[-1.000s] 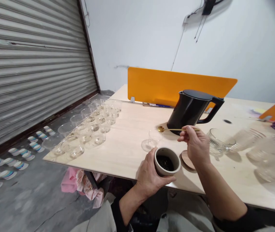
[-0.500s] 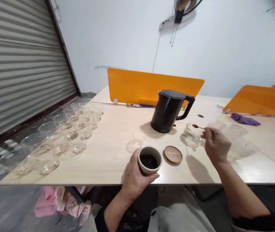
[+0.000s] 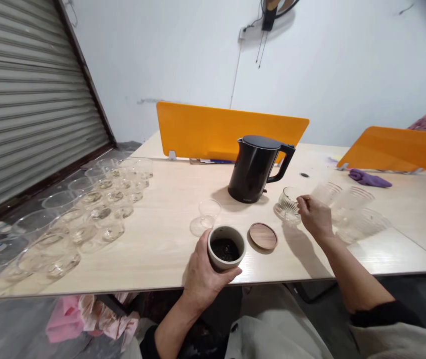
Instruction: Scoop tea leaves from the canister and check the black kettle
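My left hand [image 3: 201, 271] is wrapped round a small grey ceramic jar [image 3: 226, 247] with dark loose stuff inside, near the table's front edge. The jar's round wooden lid [image 3: 263, 236] lies flat just to its right. My right hand [image 3: 315, 217] is closed in a pinch at the rim of a ribbed glass cup [image 3: 287, 203]; the gold spoon it held earlier is hidden from view now. A small clear glass [image 3: 208, 213] stands behind the jar. A black electric kettle [image 3: 255, 168] stands further back.
Several clear glass bowls [image 3: 97, 212] fill the table's left part. More ribbed glasses [image 3: 351, 209] stand right of my right hand. Orange dividers [image 3: 224, 130] stand at the back, with a purple cloth [image 3: 370, 178] at the right. A pink cloth [image 3: 67, 319] lies on the floor.
My right hand carried the gold spoon from over the small clear glass rightward to the ribbed cup and lowered it there. The view swung to the right. My left hand kept hold of the jar.
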Tool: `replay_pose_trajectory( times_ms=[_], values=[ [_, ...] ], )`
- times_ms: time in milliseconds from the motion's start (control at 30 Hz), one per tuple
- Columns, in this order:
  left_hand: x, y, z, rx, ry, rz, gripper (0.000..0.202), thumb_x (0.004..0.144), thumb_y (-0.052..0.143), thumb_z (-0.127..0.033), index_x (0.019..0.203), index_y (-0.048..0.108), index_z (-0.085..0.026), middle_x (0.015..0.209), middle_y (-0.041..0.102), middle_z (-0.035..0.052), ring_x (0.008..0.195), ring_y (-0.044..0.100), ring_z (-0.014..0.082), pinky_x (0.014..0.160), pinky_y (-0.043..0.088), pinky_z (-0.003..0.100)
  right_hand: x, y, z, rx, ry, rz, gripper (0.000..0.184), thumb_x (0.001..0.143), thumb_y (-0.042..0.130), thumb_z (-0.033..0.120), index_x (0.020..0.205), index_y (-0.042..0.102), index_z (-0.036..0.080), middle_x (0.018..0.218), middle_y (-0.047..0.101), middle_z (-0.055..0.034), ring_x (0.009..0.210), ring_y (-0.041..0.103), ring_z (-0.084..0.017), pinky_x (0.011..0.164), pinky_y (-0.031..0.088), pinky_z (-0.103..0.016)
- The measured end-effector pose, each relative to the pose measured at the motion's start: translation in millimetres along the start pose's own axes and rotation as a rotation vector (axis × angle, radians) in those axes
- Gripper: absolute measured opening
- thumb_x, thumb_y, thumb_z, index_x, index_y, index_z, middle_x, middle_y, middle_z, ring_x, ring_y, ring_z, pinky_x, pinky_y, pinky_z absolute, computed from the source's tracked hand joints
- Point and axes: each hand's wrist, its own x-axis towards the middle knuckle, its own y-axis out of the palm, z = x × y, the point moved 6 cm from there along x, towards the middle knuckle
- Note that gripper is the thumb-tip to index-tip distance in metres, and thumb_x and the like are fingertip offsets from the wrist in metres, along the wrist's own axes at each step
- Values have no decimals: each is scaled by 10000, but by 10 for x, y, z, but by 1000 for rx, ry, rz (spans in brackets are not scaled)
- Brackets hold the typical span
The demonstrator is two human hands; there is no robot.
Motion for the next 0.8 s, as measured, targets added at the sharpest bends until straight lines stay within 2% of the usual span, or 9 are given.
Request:
replay_pose_trajectory(
  times_ms=[133, 233, 333, 433, 467, 533, 633, 733, 800],
  values=[
    [-2, 1, 0, 1, -2, 17, 996, 672, 908, -418, 1503, 386, -249, 1461, 595, 122, 1356, 580, 333, 1151, 462, 523, -20, -7, 6, 21, 2, 13, 455, 968, 469, 555, 1002, 747, 196, 813, 759, -109, 636, 622, -240, 615, 405, -352],
    [-2, -13, -2, 32, -37, 25, 1012, 670, 907, -427, 1511, 374, -248, 1445, 608, 126, 1325, 602, 345, 1131, 474, 542, -101, -99, 17, 0, 25, 9, 473, 964, 495, 574, 1096, 738, 190, 813, 762, -108, 693, 664, -271, 658, 441, -372],
    [-1, -23, -20, 51, -54, 33, 1011, 661, 910, -424, 1506, 380, -257, 1421, 624, 117, 1311, 615, 350, 1119, 486, 541, -314, -337, 107, -48, 58, -100, 496, 957, 543, 575, 1222, 702, 186, 797, 753, -100, 718, 685, -295, 683, 463, -395],
    [5, -30, -32, 48, -61, 29, 1019, 643, 919, -422, 1498, 387, -265, 1423, 626, 113, 1306, 620, 350, 1115, 493, 539, -638, -512, 301, 12, 56, -211, 507, 960, 592, 549, 1331, 642, 208, 889, 762, -92, 719, 692, -266, 707, 501, -392],
    [8, -32, -35, 49, -63, 28, 1020, 641, 920, -421, 1496, 386, -266, 1434, 619, 114, 1310, 617, 351, 1118, 491, 541, -734, -485, 385, 64, 33, -174, 497, 964, 592, 549, 1336, 635, 222, 905, 761, -83, 706, 689, -252, 704, 516, -386],
    [12, -37, -46, 51, -65, 27, 1016, 639, 924, -415, 1491, 389, -265, 1450, 608, 117, 1321, 609, 351, 1128, 483, 545, -887, -292, 571, 153, -51, 20, 528, 966, 586, 562, 1382, 606, 238, 1030, 766, -99, 801, 718, -261, 728, 555, -391],
    [15, -45, -83, 42, -43, 39, 1004, 646, 926, -408, 1482, 394, -250, 1454, 601, 126, 1345, 590, 350, 1142, 470, 543, -1040, 99, 796, 131, -209, 295, 660, 932, 603, 610, 1461, 564, 216, 1347, 685, -182, 1158, 677, -369, 910, 567, -504],
    [11, -52, -110, 35, -23, 45, 1008, 649, 929, -417, 1483, 390, -242, 1479, 582, 137, 1367, 572, 350, 1151, 462, 543, -1102, 391, 877, 72, -302, 412, 701, 915, 613, 614, 1478, 568, 199, 1467, 600, -218, 1294, 587, -432, 1026, 509, -597],
    [9, -55, -104, 39, -31, 42, 1018, 642, 935, -418, 1483, 388, -245, 1481, 581, 136, 1369, 571, 352, 1150, 463, 547, -1102, 470, 877, 85, -296, 410, 676, 920, 611, 590, 1477, 574, 209, 1457, 599, -213, 1286, 583, -427, 1035, 506, -600]
  ],
)
